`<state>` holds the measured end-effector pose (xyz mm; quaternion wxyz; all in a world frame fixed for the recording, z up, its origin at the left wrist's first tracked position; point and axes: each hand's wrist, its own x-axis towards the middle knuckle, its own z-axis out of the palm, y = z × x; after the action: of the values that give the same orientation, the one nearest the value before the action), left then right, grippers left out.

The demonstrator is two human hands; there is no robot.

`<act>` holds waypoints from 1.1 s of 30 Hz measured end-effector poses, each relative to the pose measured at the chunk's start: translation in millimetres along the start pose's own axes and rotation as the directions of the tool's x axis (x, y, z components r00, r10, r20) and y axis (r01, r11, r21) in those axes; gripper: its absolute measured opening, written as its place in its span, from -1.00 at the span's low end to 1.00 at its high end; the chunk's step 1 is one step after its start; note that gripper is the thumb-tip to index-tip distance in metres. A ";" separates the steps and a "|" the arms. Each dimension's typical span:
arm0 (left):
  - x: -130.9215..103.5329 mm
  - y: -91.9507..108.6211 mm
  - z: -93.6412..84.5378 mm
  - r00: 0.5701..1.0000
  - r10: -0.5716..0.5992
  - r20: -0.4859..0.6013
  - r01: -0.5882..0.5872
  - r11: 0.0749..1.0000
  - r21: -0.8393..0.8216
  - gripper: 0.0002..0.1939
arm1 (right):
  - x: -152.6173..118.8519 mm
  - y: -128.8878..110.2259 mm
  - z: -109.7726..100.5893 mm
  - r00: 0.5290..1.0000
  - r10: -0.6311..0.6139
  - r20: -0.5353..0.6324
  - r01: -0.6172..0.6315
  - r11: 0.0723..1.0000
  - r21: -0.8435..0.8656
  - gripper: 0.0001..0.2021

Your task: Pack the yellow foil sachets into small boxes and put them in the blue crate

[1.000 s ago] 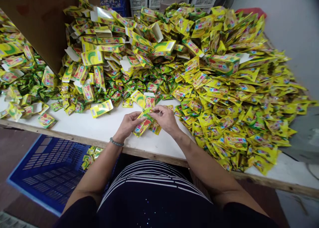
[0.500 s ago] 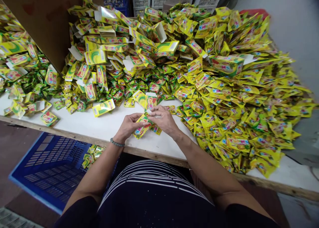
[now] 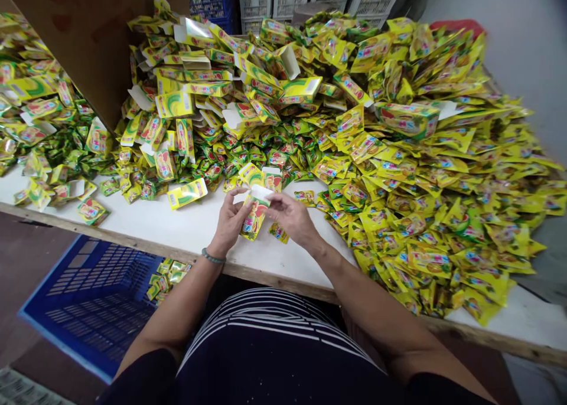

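My left hand (image 3: 229,219) and my right hand (image 3: 290,216) meet over the white table's (image 3: 186,228) near edge. Together they hold a small yellow and green carton (image 3: 254,213), tilted with its white flap open at the top. The left hand grips its side; the right hand's fingers are at the open flap end. A small yellow sachet (image 3: 279,232) lies on the table just below the right hand. Another open carton (image 3: 271,177) stands right behind the hands.
A big heap of yellow sachets (image 3: 420,175) fills the table's right side. Flat and folded cartons (image 3: 212,86) pile up at the back, small green packs (image 3: 248,154) in front of them. A blue crate (image 3: 88,299) with some packs sits on the floor at the left.
The carton has been raised and turned more upright, and its white flap now shows open at the top. Both hands lifted slightly with it.
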<state>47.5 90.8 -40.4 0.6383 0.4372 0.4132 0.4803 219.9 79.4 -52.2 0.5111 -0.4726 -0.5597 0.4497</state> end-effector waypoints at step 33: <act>-0.1 -2.0 -1.3 0.995 -0.060 -0.081 0.062 0.998 0.016 -0.50 | 2.1 9.7 1.7 0.969 0.248 -0.009 -0.245 0.961 0.130 -0.65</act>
<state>46.8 90.6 -42.7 0.6313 0.4105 0.4563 0.4740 218.8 82.9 -61.6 0.4873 -0.5105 -0.4600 0.5389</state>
